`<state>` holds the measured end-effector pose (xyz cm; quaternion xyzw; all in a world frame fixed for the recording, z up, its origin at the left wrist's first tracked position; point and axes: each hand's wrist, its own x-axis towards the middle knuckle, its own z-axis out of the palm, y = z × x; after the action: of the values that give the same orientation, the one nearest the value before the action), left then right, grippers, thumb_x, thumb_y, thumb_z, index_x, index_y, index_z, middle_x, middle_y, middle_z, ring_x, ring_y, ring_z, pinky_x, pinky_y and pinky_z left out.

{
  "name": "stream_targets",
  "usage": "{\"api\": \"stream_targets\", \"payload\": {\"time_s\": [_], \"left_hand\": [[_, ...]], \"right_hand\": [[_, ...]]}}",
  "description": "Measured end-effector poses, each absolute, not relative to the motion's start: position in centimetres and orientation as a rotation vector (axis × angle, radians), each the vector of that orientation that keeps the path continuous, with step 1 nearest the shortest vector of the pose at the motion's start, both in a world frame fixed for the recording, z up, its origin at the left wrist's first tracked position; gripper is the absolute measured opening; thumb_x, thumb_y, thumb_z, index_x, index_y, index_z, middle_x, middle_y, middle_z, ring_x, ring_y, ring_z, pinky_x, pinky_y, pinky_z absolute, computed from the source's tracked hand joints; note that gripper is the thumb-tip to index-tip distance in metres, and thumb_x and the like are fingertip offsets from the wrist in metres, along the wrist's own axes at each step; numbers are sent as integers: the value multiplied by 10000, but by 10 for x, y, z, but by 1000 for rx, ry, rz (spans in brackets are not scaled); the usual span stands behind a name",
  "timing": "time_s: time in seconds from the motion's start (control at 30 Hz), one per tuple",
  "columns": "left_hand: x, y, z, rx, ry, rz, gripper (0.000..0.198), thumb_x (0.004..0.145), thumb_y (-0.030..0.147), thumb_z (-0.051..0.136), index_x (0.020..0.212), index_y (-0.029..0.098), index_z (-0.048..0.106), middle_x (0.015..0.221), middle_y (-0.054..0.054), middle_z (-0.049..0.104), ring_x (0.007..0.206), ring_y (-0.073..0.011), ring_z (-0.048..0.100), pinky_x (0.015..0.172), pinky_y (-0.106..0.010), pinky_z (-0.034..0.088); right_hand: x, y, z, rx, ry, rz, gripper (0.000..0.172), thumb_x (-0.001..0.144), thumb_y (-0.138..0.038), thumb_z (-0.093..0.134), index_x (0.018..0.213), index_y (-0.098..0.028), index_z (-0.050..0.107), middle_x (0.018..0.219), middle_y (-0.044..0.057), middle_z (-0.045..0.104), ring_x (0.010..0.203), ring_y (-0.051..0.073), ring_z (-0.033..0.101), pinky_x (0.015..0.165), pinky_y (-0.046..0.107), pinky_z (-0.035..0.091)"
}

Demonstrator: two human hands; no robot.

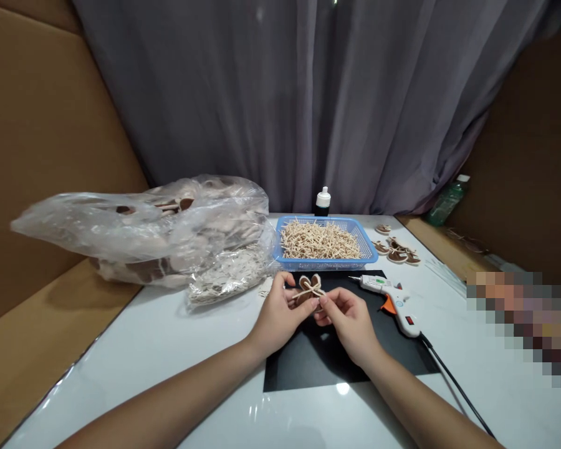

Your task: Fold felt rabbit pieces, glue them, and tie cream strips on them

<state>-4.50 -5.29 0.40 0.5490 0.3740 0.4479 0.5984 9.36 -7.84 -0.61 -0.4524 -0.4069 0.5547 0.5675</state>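
Note:
Above a black mat (pixel 299 368), both hands hold one small brown piece with pale edges and a cream cord bow (pixel 311 287). My left hand (pixel 280 315) grips its left and lower side, the thumb pressed on the front. From the right, my right hand (pixel 348 321) pinches the lower edge between thumb and fingers, the two thumb tips nearly meeting. A white glue gun (pixel 390 296) with an orange trigger lies right of my right hand, nozzle pointing left. Just beyond the hands stands a blue plastic basket (pixel 376 254) heaped with cream cord pieces (pixel 320 241).
At left lies a big clear plastic bag (pixel 182 231) of brown and cream pieces, with a smaller bag (pixel 229 274) of pale pieces before it. Several bow-tied brown pieces (pixel 397 251) sit back right. A white-topped bottle (pixel 323 199) stands behind the basket. The gun's cord (pixel 458 386) trails front right.

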Motion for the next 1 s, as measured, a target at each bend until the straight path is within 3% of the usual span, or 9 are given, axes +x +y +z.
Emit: {"api": "stream_targets", "payload": {"time_s": [0.27,0.63,1.0], "left_hand": [[-50,-52,5,1260,850,1014,453,747,234,659,880,256,226,765,40,657,682,-118,639,649,-246,462],[-52,-52,14,1246,806,1075,470,737,227,667,855,260,213,735,55,665,680,-119,653,658,-248,488],[-52,-55,13,1207,904,1103,516,695,231,704,971,269,269,851,14,685,769,-154,677,703,-275,503]], "right_hand": [[88,-75,-10,-1018,-990,1339,351,662,-471,699,665,-147,564,552,-40,546,462,76,517,445,191,453],[100,-74,-3,-814,-847,1641,353,678,-447,709,768,-109,661,686,60,676,581,115,629,546,212,511],[104,-72,2,-869,-850,1546,301,644,-401,746,715,-128,641,637,24,645,589,128,622,489,227,533]]}}
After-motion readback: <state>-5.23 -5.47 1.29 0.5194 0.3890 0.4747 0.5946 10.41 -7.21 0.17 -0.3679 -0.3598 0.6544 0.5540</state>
